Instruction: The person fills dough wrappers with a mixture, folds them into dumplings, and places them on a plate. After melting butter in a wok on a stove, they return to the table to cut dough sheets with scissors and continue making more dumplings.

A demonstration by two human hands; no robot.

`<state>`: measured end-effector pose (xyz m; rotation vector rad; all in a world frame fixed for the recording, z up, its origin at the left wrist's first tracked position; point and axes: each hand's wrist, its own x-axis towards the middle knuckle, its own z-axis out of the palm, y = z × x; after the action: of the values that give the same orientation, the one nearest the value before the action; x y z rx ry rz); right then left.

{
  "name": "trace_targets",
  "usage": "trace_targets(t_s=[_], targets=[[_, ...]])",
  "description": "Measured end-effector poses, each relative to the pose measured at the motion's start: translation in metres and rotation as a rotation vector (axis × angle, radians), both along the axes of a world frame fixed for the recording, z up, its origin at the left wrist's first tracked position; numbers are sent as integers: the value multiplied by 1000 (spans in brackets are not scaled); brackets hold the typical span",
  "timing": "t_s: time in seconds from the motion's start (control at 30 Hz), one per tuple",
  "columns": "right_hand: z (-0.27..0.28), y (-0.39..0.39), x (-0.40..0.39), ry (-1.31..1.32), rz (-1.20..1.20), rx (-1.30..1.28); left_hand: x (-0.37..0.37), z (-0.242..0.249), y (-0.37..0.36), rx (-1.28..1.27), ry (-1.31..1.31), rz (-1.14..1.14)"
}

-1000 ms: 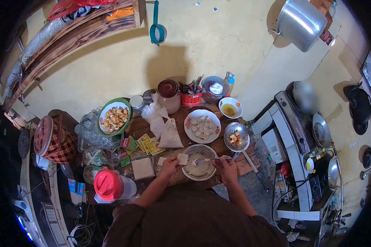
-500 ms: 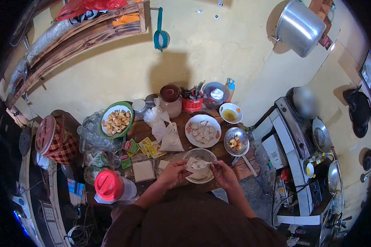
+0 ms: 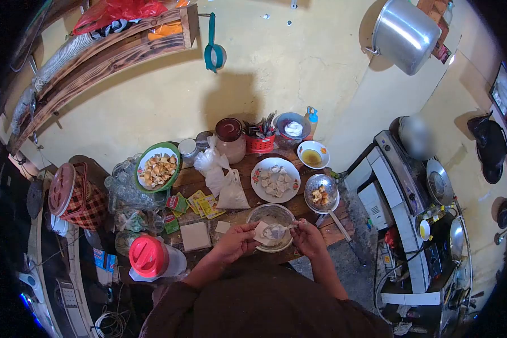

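Over the clear bowl [image 3: 269, 207] of pale mixture, my left hand [image 3: 241, 239] pinches a square, thin dough wrapper [image 3: 260, 231]. My right hand [image 3: 308, 239] grips the handle of a spoon [image 3: 275, 231], its bowl beside the wrapper's right edge. Some pale filling seems to lie at the spoon, but the exact amount is hard to make out. Behind the bowl, a flowered plate [image 3: 256, 188] carries several folded dumplings [image 3: 277, 182]. To the left lies a stack of square wrappers [image 3: 195, 236], with one loose wrapper [image 3: 223, 226] nearer my hand.
A strainer [image 3: 321, 181] with fried pieces rests on a dish at right. Behind it is a bowl of yellowish liquid [image 3: 312, 159]. Seasoning packets [image 3: 208, 205], a flour bag [image 3: 233, 191], a green-rimmed bowl [image 3: 177, 160] and a red-lidded jug [image 3: 147, 256] stand left.
The spoon, which showed a white lump of filling over the wrapper, now shows more of its grey bowl. Both hands stay nearly in place; the view shifts slightly.
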<state>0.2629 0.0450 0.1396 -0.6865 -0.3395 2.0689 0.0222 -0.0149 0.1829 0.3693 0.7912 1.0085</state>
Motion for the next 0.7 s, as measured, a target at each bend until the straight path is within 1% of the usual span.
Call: trace_targets(t_s=[0.03, 0.1, 0.23, 0.3, 0.33, 0.4, 0.43, 0.5, 0.53, 0.57, 0.63, 0.67, 0.7], targets=[[0, 2, 0, 1, -1, 1, -1, -2, 0, 1, 1, -1], [0, 8, 0, -85, -44, 41, -2, -6, 0, 18, 38, 27], [-9, 21, 2, -78, -93, 41, -9, -11, 3, 22, 73, 67], [-17, 29, 5, -273, -230, 153, -19, -15, 5, 61, 106, 124], [-19, 31, 2, -273, -228, 155, -23, -17, 5, 62, 106, 126], [-23, 29, -8, -446, -406, 95, -27, -19, 4, 126, 138, 269], [-27, 26, -15, -447, -404, 95, -27, -19, 4, 126, 137, 271], [-39, 17, -30, -971, -380, 668, -27, -14, 5, 110, 129, 286], [-47, 14, -34, -1184, -325, 920, -26, -11, 7, 112, 128, 286], [-55, 7, -37, -1185, -325, 919, -25, -8, 8, 110, 173, 287], [-52, -6, -46, -1458, 68, 1385, -22, -4, 6, 106, 218, 288], [-48, -7, -45, -1456, 68, 1390, -22, -2, 6, 128, 213, 290], [-33, -10, -45, -1389, 424, 1369, -21, 0, 6, 151, 207, 296]])
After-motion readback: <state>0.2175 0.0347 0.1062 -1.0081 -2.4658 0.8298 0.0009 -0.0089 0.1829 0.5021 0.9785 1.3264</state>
